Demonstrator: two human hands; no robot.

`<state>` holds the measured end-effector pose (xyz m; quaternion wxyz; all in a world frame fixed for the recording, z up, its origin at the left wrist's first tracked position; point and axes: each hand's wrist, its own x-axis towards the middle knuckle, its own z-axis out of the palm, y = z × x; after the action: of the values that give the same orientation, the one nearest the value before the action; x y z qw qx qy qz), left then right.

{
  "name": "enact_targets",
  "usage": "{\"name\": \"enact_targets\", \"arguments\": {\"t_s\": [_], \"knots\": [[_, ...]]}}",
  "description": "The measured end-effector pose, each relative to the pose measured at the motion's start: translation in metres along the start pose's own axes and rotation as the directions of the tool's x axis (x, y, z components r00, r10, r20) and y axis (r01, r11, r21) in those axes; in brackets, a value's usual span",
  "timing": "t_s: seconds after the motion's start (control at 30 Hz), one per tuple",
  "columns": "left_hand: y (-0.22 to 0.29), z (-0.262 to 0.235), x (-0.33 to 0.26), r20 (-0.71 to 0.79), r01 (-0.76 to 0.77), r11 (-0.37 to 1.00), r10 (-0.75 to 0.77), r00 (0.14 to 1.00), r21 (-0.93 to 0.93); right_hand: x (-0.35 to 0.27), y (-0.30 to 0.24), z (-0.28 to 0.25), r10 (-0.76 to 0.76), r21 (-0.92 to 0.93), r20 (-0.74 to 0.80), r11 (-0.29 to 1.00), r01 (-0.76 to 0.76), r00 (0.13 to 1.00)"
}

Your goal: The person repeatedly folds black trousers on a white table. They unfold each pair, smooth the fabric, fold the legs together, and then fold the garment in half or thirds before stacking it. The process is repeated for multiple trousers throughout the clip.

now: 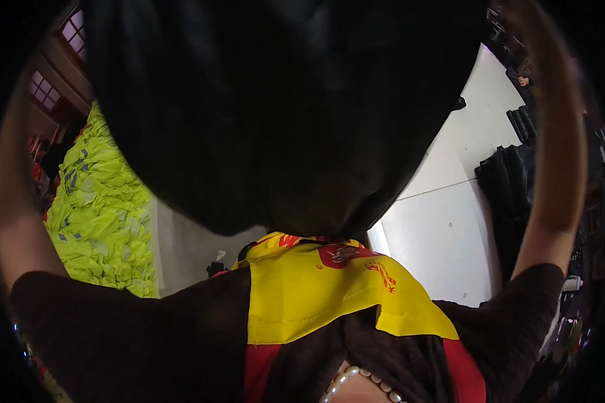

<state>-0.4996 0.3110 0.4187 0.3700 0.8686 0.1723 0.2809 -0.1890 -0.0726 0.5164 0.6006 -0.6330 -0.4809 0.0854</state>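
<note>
Because both bare arms rise along the sides of my view and run out at its upper edges, I cannot see the left hand or the right hand, and cannot tell whether the fingers are spread, together or clamped on anything. From my remote seat, a broad, soft-looking black sheet of material (282, 114) fills the upper middle, its rounded lower edge hanging in front of the wearer's chest. The left arm (20, 221) and right arm (558, 201) stand wide on either side of it, so I judge that the hands hold it up high and apart, probably to spread it out and lift it clear of the body. Its bottom overlaps a bright yellow apron with red printing and red straps (336, 289), worn over a dark short-sleeved shirt (148, 329), perhaps to protect it; whether they touch, I cannot tell. To the left lies a crumpled heap of fluorescent yellow-green fabric (104, 208). To the right, a smooth white tabletop (444, 228) runs beside layered black bundles (507, 181), presumably stacked at the side to leave the surface free.
</note>
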Motion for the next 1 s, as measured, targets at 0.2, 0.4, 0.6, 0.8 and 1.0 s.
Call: {"name": "enact_targets", "arguments": {"t_s": [0.2,0.4,0.6,0.8,1.0], "knots": [[0.026,-0.099,-0.011,-0.097,-0.068,0.946,0.040,0.995,-0.316,-0.053,0.024,0.037,-0.442,0.249,0.052,0.874,0.417,0.896],[-0.051,0.017,0.018,0.056,0.242,0.970,-0.242,0.969,0.000,-0.031,0.060,0.079,0.208,-0.806,-0.070,0.564,-0.178,0.976],[0.013,0.049,0.036,-0.034,0.253,0.863,-0.297,0.954,-0.437,0.007,0.105,0.087,-0.154,-0.646,-0.214,0.763,-0.022,0.965],[0.057,0.110,0.003,0.110,0.098,0.567,-0.013,0.994,-0.818,-0.031,0.064,0.149,-0.270,-0.338,-0.106,0.915,0.221,0.957],[0.079,0.200,-0.026,-0.112,-0.207,0.513,0.209,0.971,-0.833,-0.064,0.012,0.183,-0.062,-0.304,0.153,0.947,0.106,0.986]]}}
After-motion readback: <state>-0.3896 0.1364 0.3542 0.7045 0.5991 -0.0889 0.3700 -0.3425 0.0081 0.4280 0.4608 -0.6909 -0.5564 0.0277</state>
